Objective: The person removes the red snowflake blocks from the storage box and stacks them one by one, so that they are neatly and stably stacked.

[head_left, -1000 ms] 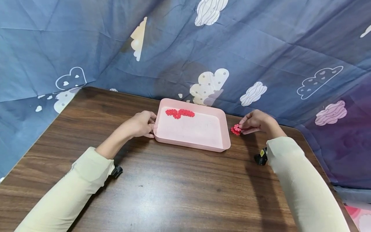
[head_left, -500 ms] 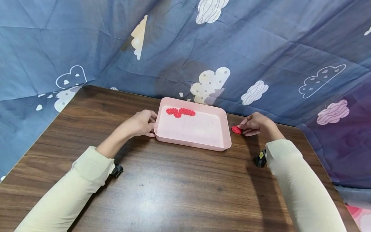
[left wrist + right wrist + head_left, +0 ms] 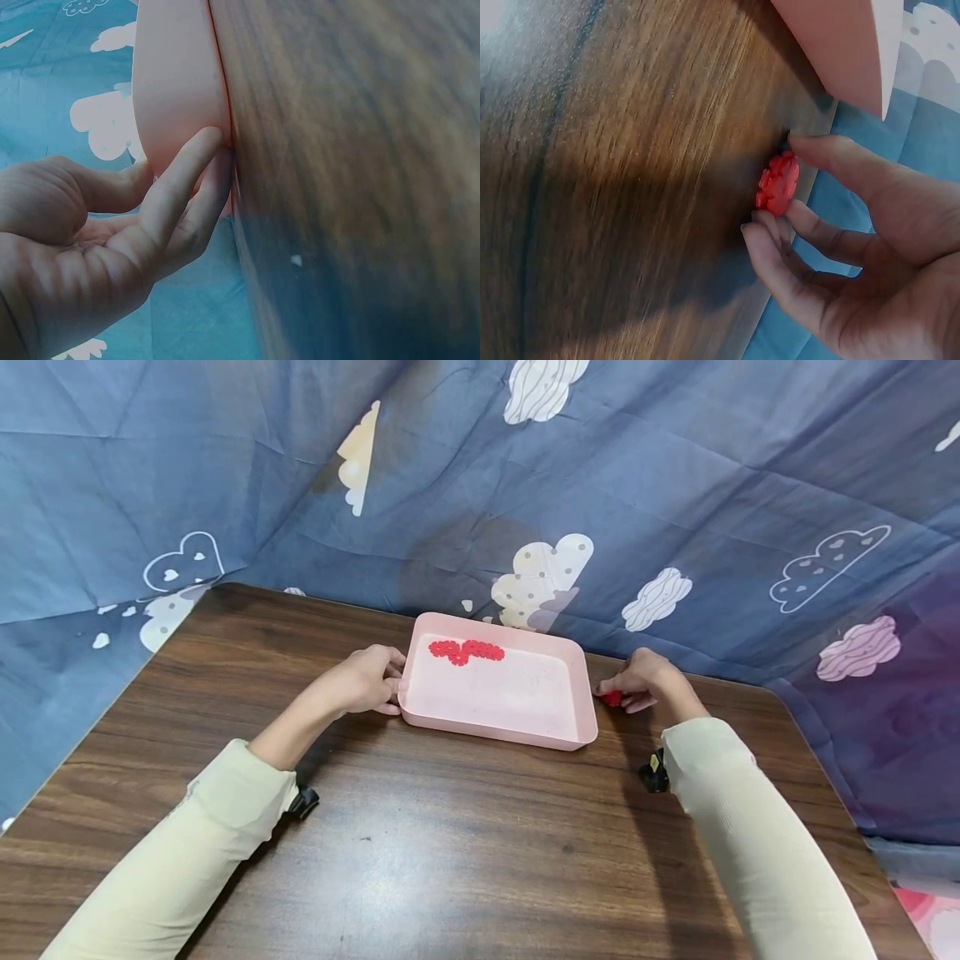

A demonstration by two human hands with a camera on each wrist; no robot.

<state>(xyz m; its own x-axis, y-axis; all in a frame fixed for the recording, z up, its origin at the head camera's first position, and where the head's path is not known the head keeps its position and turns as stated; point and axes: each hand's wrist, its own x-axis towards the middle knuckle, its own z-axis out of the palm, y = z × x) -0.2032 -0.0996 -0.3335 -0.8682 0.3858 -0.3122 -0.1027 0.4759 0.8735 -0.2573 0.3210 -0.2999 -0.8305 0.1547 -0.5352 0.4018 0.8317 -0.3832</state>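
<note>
On the brown table, red discs lie pinched at the tips of the right hand.

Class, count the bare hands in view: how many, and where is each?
2. The bare left hand grips the left end of the pink rectangular plastic tray; the bare right hand holds scalloped red plastic just beyond the tray's right end. No other hand shows.

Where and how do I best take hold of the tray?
Probably take the tray by its two short walls, left hand from the left, right hand from the right. It lies flat, open side up, and those upright walls have thin rims to pinch. The red pieces inside lie toward the far wall, so grip nearer the front.
</note>
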